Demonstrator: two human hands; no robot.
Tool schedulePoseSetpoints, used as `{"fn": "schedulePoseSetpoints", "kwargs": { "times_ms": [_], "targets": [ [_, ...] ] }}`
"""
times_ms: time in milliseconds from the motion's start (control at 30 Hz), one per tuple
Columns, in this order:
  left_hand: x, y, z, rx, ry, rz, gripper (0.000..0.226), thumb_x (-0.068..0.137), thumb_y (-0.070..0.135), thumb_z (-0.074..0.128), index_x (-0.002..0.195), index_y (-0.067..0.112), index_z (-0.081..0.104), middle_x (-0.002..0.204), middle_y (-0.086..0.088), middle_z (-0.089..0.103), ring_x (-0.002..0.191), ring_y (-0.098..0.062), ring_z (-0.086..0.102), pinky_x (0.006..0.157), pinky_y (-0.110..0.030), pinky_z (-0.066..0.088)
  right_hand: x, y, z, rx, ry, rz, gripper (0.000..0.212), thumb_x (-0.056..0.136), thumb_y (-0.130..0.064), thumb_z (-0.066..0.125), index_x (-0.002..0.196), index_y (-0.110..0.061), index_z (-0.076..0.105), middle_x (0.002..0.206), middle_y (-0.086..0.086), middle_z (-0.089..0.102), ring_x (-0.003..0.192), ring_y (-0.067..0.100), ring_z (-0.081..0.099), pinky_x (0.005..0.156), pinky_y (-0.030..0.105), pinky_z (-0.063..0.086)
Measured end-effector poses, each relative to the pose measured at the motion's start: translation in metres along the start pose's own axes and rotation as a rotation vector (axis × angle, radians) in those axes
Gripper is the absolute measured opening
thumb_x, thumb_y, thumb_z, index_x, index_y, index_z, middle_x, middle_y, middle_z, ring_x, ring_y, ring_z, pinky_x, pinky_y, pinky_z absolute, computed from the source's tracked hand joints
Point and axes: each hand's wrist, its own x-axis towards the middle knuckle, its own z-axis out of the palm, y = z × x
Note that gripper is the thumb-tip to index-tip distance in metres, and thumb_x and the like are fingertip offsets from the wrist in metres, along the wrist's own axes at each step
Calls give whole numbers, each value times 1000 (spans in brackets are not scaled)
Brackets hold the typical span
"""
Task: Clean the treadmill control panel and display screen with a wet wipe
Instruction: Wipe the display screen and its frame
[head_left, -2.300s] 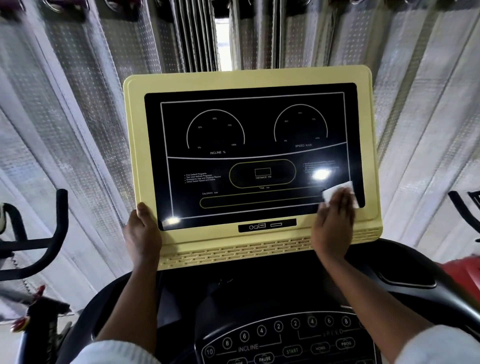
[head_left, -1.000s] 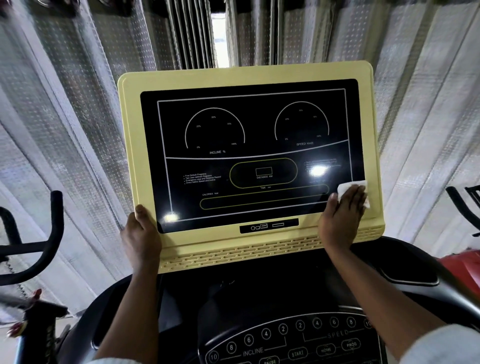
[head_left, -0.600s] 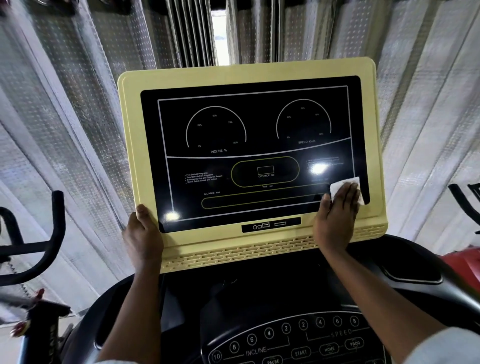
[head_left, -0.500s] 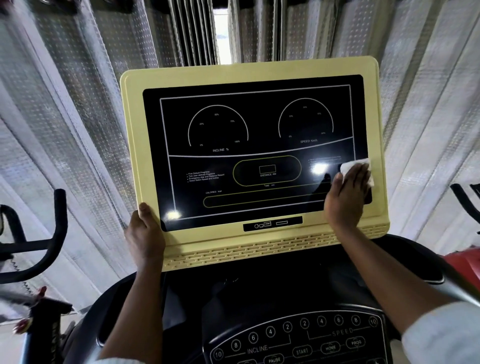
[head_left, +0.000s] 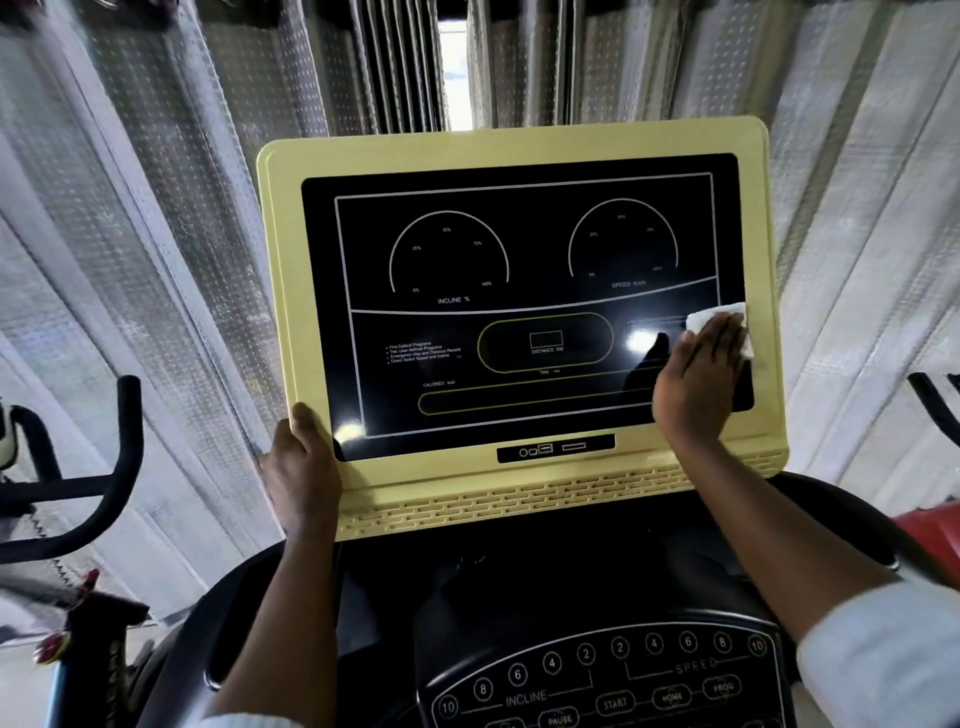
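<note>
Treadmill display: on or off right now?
Looks off: the display screen is black, with only printed dials, labels and glare spots on it, and its distance box is blank.

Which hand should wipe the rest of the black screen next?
The right hand. It presses the white wipe flat on the display screen, near its right edge. The left hand grips the yellow frame at its lower left corner and holds no wipe.

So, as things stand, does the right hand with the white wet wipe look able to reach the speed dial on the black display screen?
Probably yes: the right hand presses the white wet wipe on the black display screen just below the speed dial, and nothing lies between them.
</note>
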Motion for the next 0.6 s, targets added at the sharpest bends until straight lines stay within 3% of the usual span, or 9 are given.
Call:
{"fn": "schedulePoseSetpoints", "kwargs": {
  "times_ms": [100, 200, 267, 467, 533, 600],
  "targets": [
    [3, -4, 1, 15, 1, 4, 72, 100, 62, 18, 95, 4, 60, 90, -29, 61, 84, -44, 55, 68, -47, 40, -39, -14, 7, 8, 7, -16, 64, 109, -42, 20, 160, -3, 12, 168, 15, 11, 156, 28, 8, 128, 37, 6],
    [2, -5, 3, 16, 1, 20, 66, 103, 56, 21, 93, 4, 60, 89, -30, 61, 82, -43, 53, 64, -43, 34, -98, -12, 12, -14, -110, -214, 62, 109, -40, 23, 161, -8, 11, 168, 10, 10, 157, 21, 3, 127, 33, 4],
    [3, -5, 3, 16, 0, 16, 65, 104, 55, 21, 95, 3, 60, 91, -30, 62, 83, -44, 54, 64, -42, 33, -89, -6, 10, -38, -141, -280, 61, 109, -40, 20, 161, -10, 10, 168, 8, 10, 157, 20, 3, 128, 35, 6],
    [3, -4, 2, 21, -1, 5, 65, 103, 54, 22, 97, 3, 60, 90, -30, 61, 83, -45, 55, 64, -41, 33, -4, -12, 3, 21, -19, 14, 69, 107, -48, 14, 160, -4, 11, 168, 13, 9, 157, 28, 6, 128, 40, 8],
    [4, -6, 4, 14, 5, 14, 65, 103, 55, 21, 93, 3, 59, 87, -29, 60, 80, -43, 54, 63, -40, 32, -31, -25, 9, 11, -23, -35, 66, 109, -44, 20, 160, -5, 11, 168, 13, 9, 157, 27, 6, 128, 40, 8],
    [5, -7, 4, 15, 14, 26, 64, 104, 53, 22, 89, 3, 59, 83, -28, 60, 77, -43, 53, 62, -41, 31, -74, -32, 16, -10, -103, -201, 64, 109, -42, 25, 161, -8, 9, 169, 11, 8, 157, 24, 4, 128, 38, 8]
  ]
}}
